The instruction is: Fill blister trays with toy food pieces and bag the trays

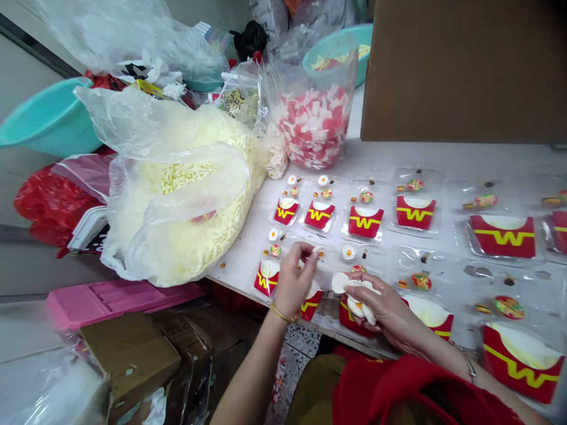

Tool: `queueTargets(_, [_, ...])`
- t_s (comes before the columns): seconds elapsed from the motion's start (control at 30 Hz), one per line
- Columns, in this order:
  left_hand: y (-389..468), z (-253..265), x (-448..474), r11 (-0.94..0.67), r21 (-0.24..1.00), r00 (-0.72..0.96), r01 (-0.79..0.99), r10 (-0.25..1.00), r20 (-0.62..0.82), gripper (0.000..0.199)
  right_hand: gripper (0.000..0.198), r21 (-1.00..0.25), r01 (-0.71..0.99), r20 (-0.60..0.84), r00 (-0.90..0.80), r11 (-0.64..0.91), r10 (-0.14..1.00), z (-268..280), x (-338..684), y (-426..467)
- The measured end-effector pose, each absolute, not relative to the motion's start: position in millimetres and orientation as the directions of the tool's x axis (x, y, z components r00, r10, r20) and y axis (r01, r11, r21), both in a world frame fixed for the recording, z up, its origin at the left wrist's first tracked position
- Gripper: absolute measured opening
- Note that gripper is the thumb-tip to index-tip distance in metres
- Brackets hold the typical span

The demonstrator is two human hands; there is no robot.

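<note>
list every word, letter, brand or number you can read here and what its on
"W": in yellow on the red fries boxes, repeated across the packs on the table.
Unreadable: pale marks on the black item at the left, partly covered and too blurred.
I can make out no other words, and no brand name or number.

From here I can't tell whether the left hand (296,278) pinches anything. The right hand (384,304) hides part of a red carton (348,317) below it; my view's right edge crops another carton (560,230), its top edge the brown cardboard (460,71).
</note>
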State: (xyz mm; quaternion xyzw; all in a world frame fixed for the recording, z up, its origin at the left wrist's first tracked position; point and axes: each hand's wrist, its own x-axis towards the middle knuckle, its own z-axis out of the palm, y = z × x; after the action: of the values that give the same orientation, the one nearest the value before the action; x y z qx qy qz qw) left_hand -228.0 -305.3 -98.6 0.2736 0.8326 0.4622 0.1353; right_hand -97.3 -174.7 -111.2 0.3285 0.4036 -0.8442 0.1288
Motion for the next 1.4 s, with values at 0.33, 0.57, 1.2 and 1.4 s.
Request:
queueTargets(0.33, [-311,-117,-306,0.589,0.44,-0.589,0.678,0.793,-0.153,0.013,0.036,-0.61,0.474,-0.656,-0.751,-0.634,0.069,-112,-77,-159])
queueTargets(0.57, [-306,-116,-283,0.64,0.286,-0.672,0.713,0.74,0.021,0.016,0.037,-0.618,0.43,-0.624,-0.778,-0.658,0.077,-116,-69,-158])
queueTargets(1.2, [-175,-142,-217,-0.151,0.476,0.026,0.867,0.966,0.259,0.028,0.025,-0.623,0.117,-0.58,-0.733,-0.773,0.356,-111,9,-108])
queueTargets(1.4, [-172,-151,-223,-0.271,0.263,0.239,0.926,0.96,0.147,0.034,0.024,-0.591,0.061,-0.584,-0.719,-0.804,0.375,-114,18,-102])
